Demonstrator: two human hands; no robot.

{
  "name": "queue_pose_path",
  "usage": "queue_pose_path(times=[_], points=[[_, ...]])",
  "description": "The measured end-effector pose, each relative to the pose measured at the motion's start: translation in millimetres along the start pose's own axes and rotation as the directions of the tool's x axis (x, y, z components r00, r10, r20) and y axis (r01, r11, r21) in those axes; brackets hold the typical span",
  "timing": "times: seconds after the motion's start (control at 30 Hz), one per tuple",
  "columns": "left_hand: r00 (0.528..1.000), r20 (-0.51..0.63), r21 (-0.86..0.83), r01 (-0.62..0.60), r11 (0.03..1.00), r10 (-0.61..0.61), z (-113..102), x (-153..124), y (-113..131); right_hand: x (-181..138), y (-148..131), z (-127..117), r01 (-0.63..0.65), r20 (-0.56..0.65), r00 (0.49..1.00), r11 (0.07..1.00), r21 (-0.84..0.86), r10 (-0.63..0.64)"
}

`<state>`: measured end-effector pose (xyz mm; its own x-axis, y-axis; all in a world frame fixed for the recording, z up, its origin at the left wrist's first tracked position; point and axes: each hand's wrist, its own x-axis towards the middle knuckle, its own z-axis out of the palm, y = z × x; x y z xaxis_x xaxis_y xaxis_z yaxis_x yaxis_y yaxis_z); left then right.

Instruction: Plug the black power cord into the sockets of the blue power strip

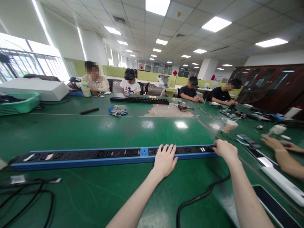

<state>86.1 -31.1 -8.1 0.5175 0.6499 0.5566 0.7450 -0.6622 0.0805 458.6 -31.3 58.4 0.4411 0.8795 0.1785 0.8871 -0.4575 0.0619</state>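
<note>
A long blue-and-black power strip (92, 155) lies lengthwise across the green table, with a row of black sockets and one blue socket (144, 152). My left hand (165, 160) rests on top of it right of the blue socket, fingers spread and laid flat over its face. At the strip's right end my right hand (225, 150) is closed, fingers curled about that end; its fingertips are partly hidden. From below this hand a thick black cable (201, 196) curves toward the near edge.
Black cables (51, 196) lie at near left. Right of my arm are a phone (277, 205), a white bar-shaped device (283, 185) and a co-worker's hands (275, 144). Farther back are gloves (118, 110), a black strip (140, 100), a green basket (21, 106) and several seated people.
</note>
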Motion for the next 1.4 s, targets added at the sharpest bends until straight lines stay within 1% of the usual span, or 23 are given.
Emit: queue_pose_path(times=[0.07, 0.13, 0.3, 0.53, 0.8, 1.0, 1.17, 1.27, 1.33, 1.4], points=[[1.000, -0.004, 0.003, 0.002, 1.000, -0.002, 0.3, -0.2, -0.2, 2.0, 6.2, -0.7, 0.010, 0.058, 0.998, 1.000, -0.014, -0.009], [1.000, -0.005, 0.005, 0.001, 1.000, -0.001, 0.6, -0.4, -0.3, 3.0, 9.9, -1.3, 0.019, 0.089, 0.996, 1.000, -0.008, -0.018], [1.000, -0.001, 0.002, 0.002, 1.000, -0.002, 0.7, -0.2, -0.3, 2.9, 9.7, 0.4, -0.007, 0.090, 0.996, 1.000, -0.015, 0.008], [1.000, 0.004, -0.004, 0.001, 1.000, -0.001, 0.1, 0.4, 0.3, 5.1, 11.2, 5.8, -0.054, 0.079, 0.996, 0.998, 0.034, 0.051], [1.000, -0.005, -0.010, -0.004, 1.000, 0.004, -0.5, 0.2, -0.5, 9.1, 16.2, 11.2, -0.056, 0.081, 0.995, 0.996, 0.074, 0.050], [1.000, 0.003, 0.011, -0.002, 1.000, 0.001, -0.4, 0.7, 0.3, 8.1, 12.3, 10.0, -0.061, 0.089, 0.994, 0.996, 0.059, 0.055], [1.000, -0.003, 0.005, -0.007, 1.000, 0.007, -0.1, 1.1, 0.7, 5.3, 9.5, 11.7, -0.070, 0.066, 0.996, 0.996, 0.059, 0.066], [1.000, -0.003, 0.002, -0.007, 1.000, 0.007, 0.0, 1.3, 1.0, 4.0, 14.3, 5.2, -0.057, 0.044, 0.998, 0.992, 0.108, 0.053], [1.000, -0.003, 0.000, -0.006, 1.000, 0.006, 0.2, 1.5, 1.4, 4.4, 20.0, -5.3, -0.060, -0.015, 0.998, 0.984, 0.166, 0.064], [1.000, -0.008, -0.005, -0.008, 1.000, 0.008, 0.6, 1.7, 1.6, 5.3, 26.0, -19.0, -0.060, -0.113, 0.990, 0.968, 0.244, 0.090]])
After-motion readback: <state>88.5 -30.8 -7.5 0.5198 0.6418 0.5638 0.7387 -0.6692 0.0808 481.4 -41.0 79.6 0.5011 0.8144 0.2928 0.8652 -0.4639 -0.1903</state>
